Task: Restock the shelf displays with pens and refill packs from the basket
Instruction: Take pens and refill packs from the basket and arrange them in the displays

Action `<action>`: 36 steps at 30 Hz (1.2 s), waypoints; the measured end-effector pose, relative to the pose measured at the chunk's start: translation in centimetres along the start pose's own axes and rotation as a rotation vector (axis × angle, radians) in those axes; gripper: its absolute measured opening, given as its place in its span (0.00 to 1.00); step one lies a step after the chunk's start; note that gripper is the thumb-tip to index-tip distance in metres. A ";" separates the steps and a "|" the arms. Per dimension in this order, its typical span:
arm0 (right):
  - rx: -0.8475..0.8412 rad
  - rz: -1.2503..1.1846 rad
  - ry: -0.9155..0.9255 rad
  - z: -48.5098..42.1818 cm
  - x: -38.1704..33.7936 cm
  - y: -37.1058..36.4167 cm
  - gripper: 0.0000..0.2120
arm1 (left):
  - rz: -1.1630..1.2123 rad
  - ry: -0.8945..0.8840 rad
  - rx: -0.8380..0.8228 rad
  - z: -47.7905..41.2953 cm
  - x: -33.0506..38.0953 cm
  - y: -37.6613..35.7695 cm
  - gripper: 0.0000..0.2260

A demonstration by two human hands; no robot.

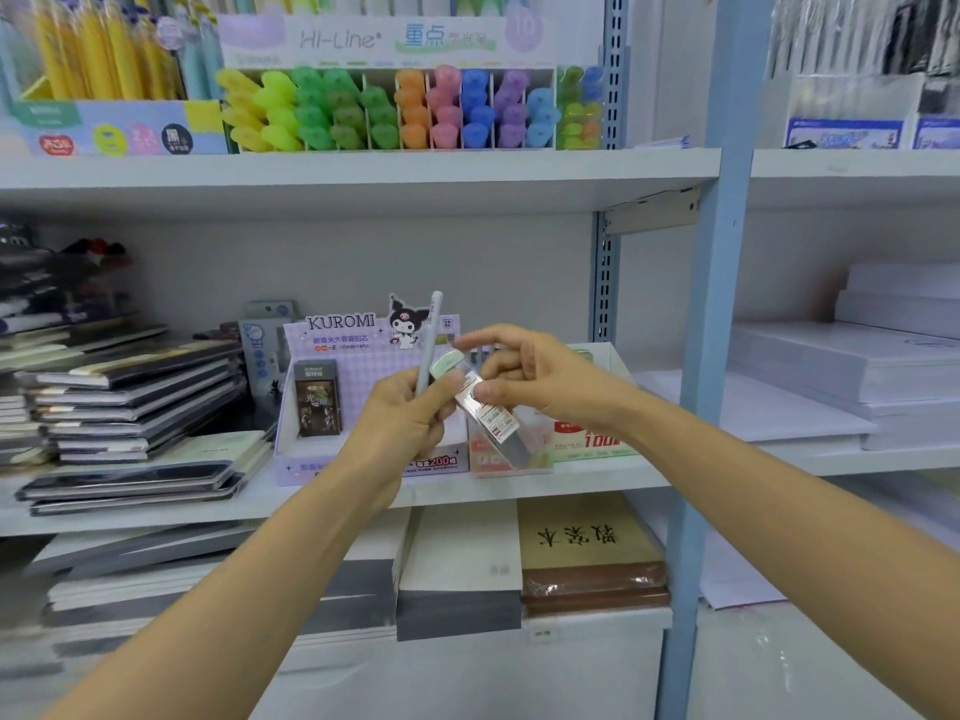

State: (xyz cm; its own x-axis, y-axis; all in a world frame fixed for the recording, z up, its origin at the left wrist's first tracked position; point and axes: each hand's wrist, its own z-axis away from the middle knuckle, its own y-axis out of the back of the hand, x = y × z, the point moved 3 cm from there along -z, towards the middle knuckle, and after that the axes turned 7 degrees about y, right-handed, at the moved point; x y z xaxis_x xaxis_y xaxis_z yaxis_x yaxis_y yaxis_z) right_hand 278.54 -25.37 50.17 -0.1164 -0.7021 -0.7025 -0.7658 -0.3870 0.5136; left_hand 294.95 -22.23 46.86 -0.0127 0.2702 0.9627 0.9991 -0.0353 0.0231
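In front of the middle shelf [363,491], in the single head view, both hands met just before the purple Kuromi display box [363,387]. The left hand [400,423] was closed around a slim white pen [430,345], which stood nearly upright with its tip above the box's header card. The same hand's fingertips also seemed to pinch the green-capped end of a clear refill pack [488,413]. The right hand [524,376] held that pack from the other side between thumb and fingers, the remaining fingers loosely spread. The pack slanted down to the right, its barcode label facing the camera, its lower end over the pink-and-green display box [587,444] beside the Kuromi one.

As for progress, the Kuromi box looked sparsely filled: one dark pack [317,402] stood in its left part, and the rest was hidden by the hands. Neither held item was yet in a display, so at least these two remained to be placed. The highlighter rack [395,109] on the upper shelf looked full. The basket was out of sight, so how much stock was left could not be judged.
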 end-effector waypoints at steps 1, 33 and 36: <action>-0.002 0.027 0.014 0.0 -0.1 0.3 0.24 | 0.004 -0.002 -0.011 0.0 0.2 -0.3 0.10; 0.585 0.869 -0.267 1.3 10.8 12.7 0.04 | 0.016 0.022 -0.092 -3.4 -3.1 -3.2 0.08; 0.598 0.864 -0.302 1.2 10.9 12.5 0.06 | 0.018 0.028 -0.100 -3.3 -3.1 -3.1 0.07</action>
State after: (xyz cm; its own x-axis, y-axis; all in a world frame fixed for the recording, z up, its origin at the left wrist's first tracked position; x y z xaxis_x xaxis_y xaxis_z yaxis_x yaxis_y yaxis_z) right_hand 266.93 -37.13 48.35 -0.8504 -0.3897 -0.3536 -0.5247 0.5767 0.6262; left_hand 291.80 -26.17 44.73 0.0027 0.2421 0.9702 0.9902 -0.1363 0.0313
